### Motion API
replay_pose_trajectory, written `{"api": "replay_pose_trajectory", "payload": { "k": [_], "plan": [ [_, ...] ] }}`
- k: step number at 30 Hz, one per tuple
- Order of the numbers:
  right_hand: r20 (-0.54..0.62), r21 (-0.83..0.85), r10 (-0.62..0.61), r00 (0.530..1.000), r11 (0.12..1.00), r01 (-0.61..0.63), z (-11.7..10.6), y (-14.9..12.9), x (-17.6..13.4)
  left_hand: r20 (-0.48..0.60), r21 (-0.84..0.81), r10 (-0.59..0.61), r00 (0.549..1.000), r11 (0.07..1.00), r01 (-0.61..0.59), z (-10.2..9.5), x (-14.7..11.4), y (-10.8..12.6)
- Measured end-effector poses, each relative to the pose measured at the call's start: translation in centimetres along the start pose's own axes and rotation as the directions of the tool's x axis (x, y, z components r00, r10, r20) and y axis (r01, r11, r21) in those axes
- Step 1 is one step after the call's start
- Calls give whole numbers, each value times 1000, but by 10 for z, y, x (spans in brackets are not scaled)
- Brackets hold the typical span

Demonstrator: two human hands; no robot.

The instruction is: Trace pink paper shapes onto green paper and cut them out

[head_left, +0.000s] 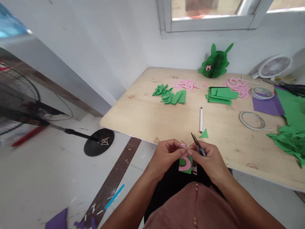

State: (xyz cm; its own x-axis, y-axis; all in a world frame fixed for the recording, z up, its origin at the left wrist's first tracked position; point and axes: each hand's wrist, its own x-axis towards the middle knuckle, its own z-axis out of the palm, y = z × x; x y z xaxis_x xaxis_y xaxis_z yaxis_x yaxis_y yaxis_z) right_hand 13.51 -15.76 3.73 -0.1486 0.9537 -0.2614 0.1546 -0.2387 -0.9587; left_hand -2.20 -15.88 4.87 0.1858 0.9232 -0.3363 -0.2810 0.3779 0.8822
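Just off the table's front edge, my left hand [168,154] pinches a green paper piece with a pink curved paper cutout [185,163] lying against it. Fingers of my right hand [208,156] meet the same piece at its upper right. That hand also holds a pair of scissors [197,143], its dark blades pointing up and left over the table edge. Past the blades lie a small green paper triangle [204,133] and a white pen with a dark tip [201,120].
On the wooden table [133,117] are green cutouts [166,95], pink cutouts [186,84], stacked green strips [221,94], tape rolls [252,121], purple paper [268,105] and green scraps [288,140]. A green paper figure [214,63] and small white fan [274,66] stand behind. A standing fan [16,98] is left.
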Motion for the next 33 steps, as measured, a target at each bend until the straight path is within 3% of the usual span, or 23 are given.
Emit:
{"api": "replay_pose_trajectory", "payload": {
  "k": [8,18,33],
  "plan": [
    [12,-1,-10,1000,1000,10,1,0,2,-12,0,16,1000,1000,-16,-1,2,-3],
    [37,72,75,997,994,-77,-3,6,-3,-79,-76,18,997,997,-24,-7,8,-2],
    [54,7,11,998,1000,-11,-2,12,-3,-30,-157,-15,999,988,10,-6,8,-2]
  ]
}}
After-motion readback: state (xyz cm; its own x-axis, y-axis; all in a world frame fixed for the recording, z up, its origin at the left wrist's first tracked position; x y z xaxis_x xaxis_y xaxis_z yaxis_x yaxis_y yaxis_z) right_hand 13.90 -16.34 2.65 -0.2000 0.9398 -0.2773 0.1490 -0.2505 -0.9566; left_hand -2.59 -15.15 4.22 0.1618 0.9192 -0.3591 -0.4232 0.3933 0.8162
